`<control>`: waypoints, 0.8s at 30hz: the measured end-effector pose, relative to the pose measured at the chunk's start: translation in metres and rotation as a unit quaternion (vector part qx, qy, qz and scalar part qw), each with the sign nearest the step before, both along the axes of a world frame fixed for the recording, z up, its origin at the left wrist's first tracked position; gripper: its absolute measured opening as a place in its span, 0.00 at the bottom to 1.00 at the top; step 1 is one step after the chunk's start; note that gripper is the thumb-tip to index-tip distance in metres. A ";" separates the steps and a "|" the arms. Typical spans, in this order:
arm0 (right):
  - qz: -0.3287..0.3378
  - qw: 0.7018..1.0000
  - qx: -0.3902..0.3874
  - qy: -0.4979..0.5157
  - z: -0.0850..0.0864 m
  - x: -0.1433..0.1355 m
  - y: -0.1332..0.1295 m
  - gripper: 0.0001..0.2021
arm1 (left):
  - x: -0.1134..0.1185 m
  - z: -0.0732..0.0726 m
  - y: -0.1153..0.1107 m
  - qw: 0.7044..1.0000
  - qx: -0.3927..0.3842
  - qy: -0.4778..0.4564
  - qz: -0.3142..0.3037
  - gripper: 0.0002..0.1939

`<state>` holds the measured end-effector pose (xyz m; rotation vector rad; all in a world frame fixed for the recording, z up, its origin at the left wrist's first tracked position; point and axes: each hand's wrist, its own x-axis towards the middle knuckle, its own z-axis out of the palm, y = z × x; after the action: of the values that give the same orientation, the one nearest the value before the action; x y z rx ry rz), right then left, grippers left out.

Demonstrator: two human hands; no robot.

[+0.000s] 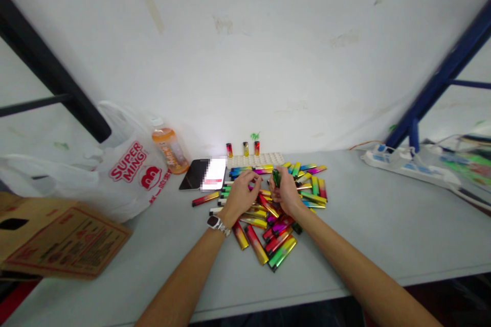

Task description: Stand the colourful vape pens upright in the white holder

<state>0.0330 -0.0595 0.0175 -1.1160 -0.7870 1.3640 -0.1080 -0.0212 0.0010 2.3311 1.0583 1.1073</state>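
My right hand (284,191) is closed around a green lighter (276,178), held above a heap of lighters. My left hand (242,191), with a watch on its wrist, hovers over the left part of the heap. Its fingers are bent, with a gap between thumb and forefinger and nothing visible in it. Many shiny two-colour lighters (256,245) lie loose under and around both hands, in red, yellow, green, blue and purple. Behind them is a white tray with holes (274,158). Three lighters stand upright along its back: a red one (229,150), a yellow one (246,148) and another red one (257,148).
Left of the heap lie a phone with a lit screen (214,173) and a dark device (194,174). Farther left stand an orange drink bottle (171,148), a white plastic bag (126,173) and a cardboard box (65,240). A white power strip (412,168) lies at the right.
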 end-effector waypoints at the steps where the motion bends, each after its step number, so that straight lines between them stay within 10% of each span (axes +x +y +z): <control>1: 0.011 1.000 0.000 0.011 0.000 0.001 0.000 0.25 | 0.000 0.000 0.000 1.000 0.000 -0.001 -0.001 0.09; 24: -0.014 0.914 0.255 -0.316 -0.015 -0.007 0.000 0.13 | -0.007 0.020 0.018 0.944 -0.186 -0.271 -0.016 0.15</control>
<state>0.0258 -0.0597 0.0025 -1.1328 -1.4896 0.6822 -0.1153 -0.0035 0.0211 1.6108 0.9121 1.2980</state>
